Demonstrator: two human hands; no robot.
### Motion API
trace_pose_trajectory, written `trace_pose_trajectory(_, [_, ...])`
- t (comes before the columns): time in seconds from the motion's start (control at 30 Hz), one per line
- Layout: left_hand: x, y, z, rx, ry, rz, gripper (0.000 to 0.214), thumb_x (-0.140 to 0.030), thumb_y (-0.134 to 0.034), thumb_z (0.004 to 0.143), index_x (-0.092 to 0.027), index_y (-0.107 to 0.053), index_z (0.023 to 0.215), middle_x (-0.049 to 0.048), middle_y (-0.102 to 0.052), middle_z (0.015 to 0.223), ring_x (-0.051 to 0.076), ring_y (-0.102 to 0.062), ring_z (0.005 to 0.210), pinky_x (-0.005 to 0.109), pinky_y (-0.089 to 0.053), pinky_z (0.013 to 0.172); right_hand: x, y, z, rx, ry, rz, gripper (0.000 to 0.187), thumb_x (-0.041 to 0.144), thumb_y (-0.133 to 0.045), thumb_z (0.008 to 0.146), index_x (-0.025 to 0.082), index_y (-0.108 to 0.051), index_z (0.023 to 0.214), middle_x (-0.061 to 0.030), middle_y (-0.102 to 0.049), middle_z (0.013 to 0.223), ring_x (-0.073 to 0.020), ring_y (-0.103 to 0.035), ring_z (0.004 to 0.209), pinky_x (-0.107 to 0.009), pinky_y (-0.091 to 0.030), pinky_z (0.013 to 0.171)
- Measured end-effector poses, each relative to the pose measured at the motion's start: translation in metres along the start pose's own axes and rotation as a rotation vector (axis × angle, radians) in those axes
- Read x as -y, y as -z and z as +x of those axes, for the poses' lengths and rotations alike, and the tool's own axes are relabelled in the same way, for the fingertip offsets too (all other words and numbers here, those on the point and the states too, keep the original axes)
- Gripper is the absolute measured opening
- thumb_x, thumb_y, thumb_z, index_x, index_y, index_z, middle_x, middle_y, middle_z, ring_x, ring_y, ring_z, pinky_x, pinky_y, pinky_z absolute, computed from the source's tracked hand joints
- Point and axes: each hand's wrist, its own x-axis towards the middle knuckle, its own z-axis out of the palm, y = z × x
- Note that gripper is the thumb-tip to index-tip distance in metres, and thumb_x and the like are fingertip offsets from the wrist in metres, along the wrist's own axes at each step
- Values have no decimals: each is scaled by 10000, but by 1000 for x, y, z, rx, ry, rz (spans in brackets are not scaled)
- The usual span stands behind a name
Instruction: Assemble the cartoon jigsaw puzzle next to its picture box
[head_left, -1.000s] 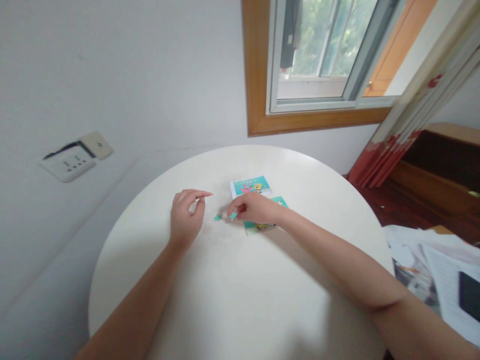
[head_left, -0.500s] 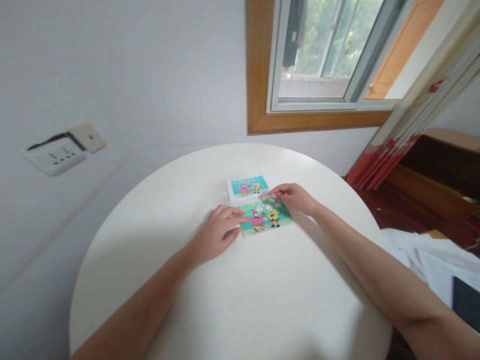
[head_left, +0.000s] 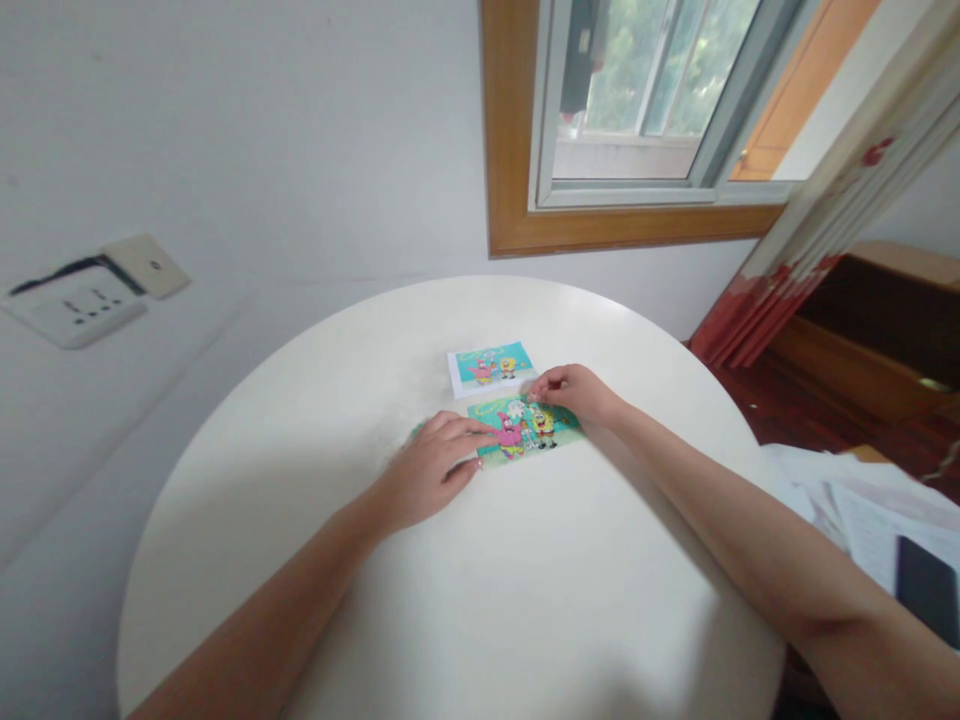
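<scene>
A cartoon picture [head_left: 517, 438] in green, pink and yellow lies flat on the white round table [head_left: 480, 600]. My left hand [head_left: 439, 465] rests at its left side, fingers stretched out, the tips over its edge. At the upper right part of the picture, my right hand [head_left: 574, 392] has thumb and fingers pinched together. Whatever the right fingertips hold is too small to make out. Just behind lies a smaller white-bordered card [head_left: 491, 368] with a similar cartoon print. A little green shows past the back of my left hand, mostly hidden.
The table's far edge is near the wall, under a wood-framed window [head_left: 510, 235]. A wall socket [head_left: 79, 305] is at the left. To the right are a red and white curtain [head_left: 750, 300], papers [head_left: 847, 510] and a dark flat object [head_left: 926, 590].
The camera view has shifted slightly, so the table sits a little higher and further left. My right fingertips remain at the picture's top edge; my left hand stays on its left side.
</scene>
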Motion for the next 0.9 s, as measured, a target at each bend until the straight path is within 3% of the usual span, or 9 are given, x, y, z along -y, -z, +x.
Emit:
trace_pose_trajectory(0.4, [0,1,-1,-15,-10,-16,441,-175,-467,890,-320,-542,1299,45,-594,1227,227,-480,1127,409,-376,994,-1,3,-1,-16,48,-175,237,365,-681,680,150,-708,776,14,-608,663,-95,-440,598,-229,-338,579])
trace_pose_trajectory(0.63, [2,-1,-1,-28,-17,-26,431,-186,-474,889,-321,-553,1290,48,-598,1216,228,-482,1123,403,-386,978,11,7,-10,-75,71,39,162,230,-626,639,149,-622,779,25,-585,673,-91,-495,601,-221,-383,584])
trace_pose_trajectory(0.77, [1,0,-1,-23,-13,-27,436,-182,-474,889,-316,-544,1297,49,-595,1217,229,-477,1126,408,-383,985,10,5,-12,-65,27,142,205,195,-603,656,143,-668,843,13,-612,657,-100,-538,604,-226,-427,603])
trace_pose_trajectory(0.9, [0,0,-1,-21,-15,-20,422,-179,-465,895,-302,-549,1290,50,-592,1222,227,-470,1133,408,-379,992,6,3,-11,-79,-24,140,114,212,-627,679,146,-676,758,-11,-667,668,-110,-583,612,-222,-456,610])
